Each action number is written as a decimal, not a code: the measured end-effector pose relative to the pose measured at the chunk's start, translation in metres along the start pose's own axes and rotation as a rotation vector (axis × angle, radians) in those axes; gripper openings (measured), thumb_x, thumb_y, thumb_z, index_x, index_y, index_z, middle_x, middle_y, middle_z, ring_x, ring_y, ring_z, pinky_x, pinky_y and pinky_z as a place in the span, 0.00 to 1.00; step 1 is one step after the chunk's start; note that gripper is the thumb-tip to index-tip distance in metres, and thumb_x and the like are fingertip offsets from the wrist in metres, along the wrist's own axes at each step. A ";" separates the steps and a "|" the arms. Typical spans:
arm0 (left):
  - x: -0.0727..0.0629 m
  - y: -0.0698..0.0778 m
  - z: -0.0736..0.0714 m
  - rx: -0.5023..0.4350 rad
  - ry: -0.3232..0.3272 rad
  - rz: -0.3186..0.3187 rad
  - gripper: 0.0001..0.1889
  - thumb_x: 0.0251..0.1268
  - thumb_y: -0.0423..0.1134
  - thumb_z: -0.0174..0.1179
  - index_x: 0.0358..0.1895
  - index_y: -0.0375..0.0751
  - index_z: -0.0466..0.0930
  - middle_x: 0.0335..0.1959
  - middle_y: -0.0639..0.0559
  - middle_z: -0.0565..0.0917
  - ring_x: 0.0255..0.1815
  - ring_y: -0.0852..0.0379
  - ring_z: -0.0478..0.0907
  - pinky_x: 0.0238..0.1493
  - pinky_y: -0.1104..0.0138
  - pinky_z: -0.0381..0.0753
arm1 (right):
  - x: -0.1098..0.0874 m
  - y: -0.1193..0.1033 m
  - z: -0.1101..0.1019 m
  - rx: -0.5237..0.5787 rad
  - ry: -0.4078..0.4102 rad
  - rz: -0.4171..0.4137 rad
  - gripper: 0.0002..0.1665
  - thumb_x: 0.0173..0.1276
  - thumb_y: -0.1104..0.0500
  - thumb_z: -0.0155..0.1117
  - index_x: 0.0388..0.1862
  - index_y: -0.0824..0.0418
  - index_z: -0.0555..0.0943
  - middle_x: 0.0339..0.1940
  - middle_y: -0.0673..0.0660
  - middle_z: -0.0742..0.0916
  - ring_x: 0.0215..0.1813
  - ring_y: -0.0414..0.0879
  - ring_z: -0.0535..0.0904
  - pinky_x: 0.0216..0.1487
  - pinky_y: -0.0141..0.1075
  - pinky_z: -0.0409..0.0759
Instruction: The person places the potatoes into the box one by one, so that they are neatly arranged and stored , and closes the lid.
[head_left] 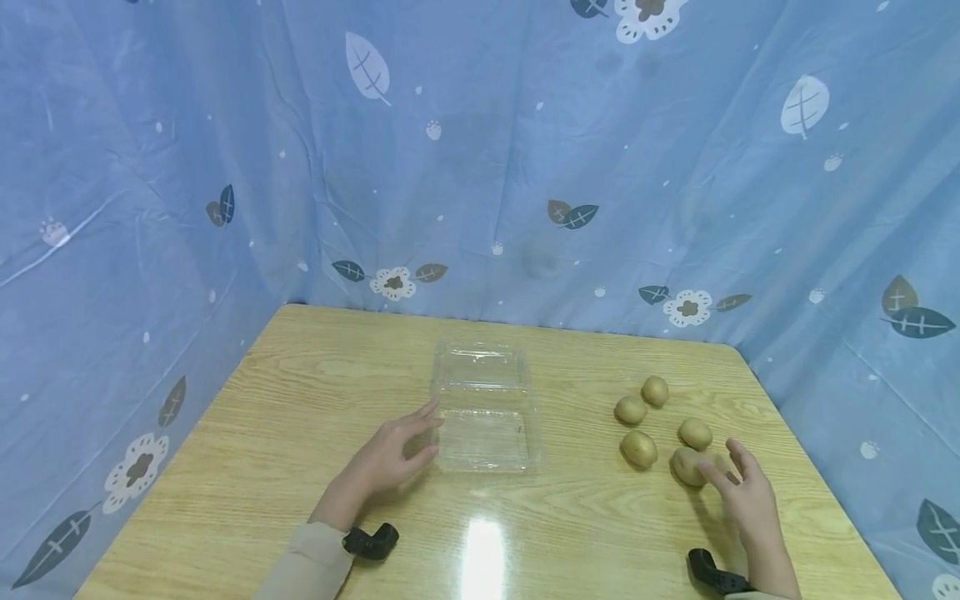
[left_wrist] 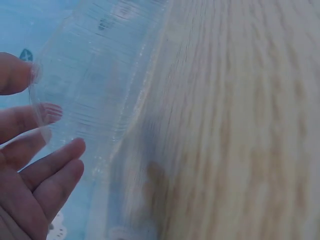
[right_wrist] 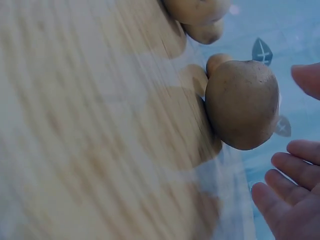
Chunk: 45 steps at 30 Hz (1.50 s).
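My left hand (head_left: 393,452) is at the left side of a clear plastic box (head_left: 483,442), its fingertips at the rim. In the left wrist view, the spread fingers (left_wrist: 52,162) are fairly straight, and one fingertip shows through the plastic. The box lies with two rectangular halves, one behind the other. Over on the right, my right hand (head_left: 750,500) hovers beside the nearest potato (head_left: 687,467), thumb and fingers apart. A gap separates that potato (right_wrist: 242,105) from the fingers in the right wrist view.
Several other potatoes lie in a loose group, including a front-left one (head_left: 639,448) and a far one (head_left: 656,391). Everything stands on a wooden table (head_left: 315,383). A blue patterned curtain (head_left: 480,167) hangs behind and along both sides.
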<state>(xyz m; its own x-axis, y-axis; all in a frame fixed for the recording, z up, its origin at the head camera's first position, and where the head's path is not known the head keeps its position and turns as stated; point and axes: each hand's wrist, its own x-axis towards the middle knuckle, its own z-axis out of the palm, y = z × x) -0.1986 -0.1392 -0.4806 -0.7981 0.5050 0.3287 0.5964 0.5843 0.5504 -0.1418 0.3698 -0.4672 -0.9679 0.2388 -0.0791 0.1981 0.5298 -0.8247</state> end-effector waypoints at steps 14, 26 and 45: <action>-0.001 -0.003 0.002 -0.033 0.000 -0.023 0.23 0.65 0.43 0.58 0.62 0.39 0.74 0.72 0.44 0.62 0.68 0.42 0.65 0.67 0.49 0.67 | 0.008 0.006 0.004 0.062 -0.098 0.019 0.52 0.71 0.45 0.54 0.76 0.65 0.35 0.76 0.73 0.47 0.74 0.69 0.42 0.71 0.65 0.48; -0.001 -0.002 0.002 -0.032 0.002 -0.019 0.23 0.65 0.43 0.58 0.62 0.39 0.74 0.72 0.43 0.62 0.68 0.42 0.66 0.67 0.49 0.68 | 0.006 0.008 0.007 0.050 -0.122 0.028 0.53 0.69 0.47 0.59 0.77 0.61 0.37 0.76 0.71 0.49 0.75 0.67 0.46 0.74 0.54 0.51; -0.001 0.000 0.002 -0.015 -0.001 -0.034 0.23 0.65 0.44 0.58 0.62 0.40 0.74 0.72 0.45 0.62 0.69 0.43 0.65 0.68 0.49 0.66 | 0.005 0.006 0.011 0.003 -0.099 0.050 0.50 0.69 0.43 0.56 0.75 0.70 0.47 0.73 0.73 0.57 0.72 0.67 0.52 0.69 0.61 0.57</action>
<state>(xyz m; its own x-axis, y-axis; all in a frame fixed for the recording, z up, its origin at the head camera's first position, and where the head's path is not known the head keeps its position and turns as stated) -0.1976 -0.1385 -0.4825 -0.8176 0.4859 0.3089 0.5678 0.5916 0.5724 -0.1471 0.3657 -0.4786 -0.9674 0.1829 -0.1751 0.2461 0.5165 -0.8201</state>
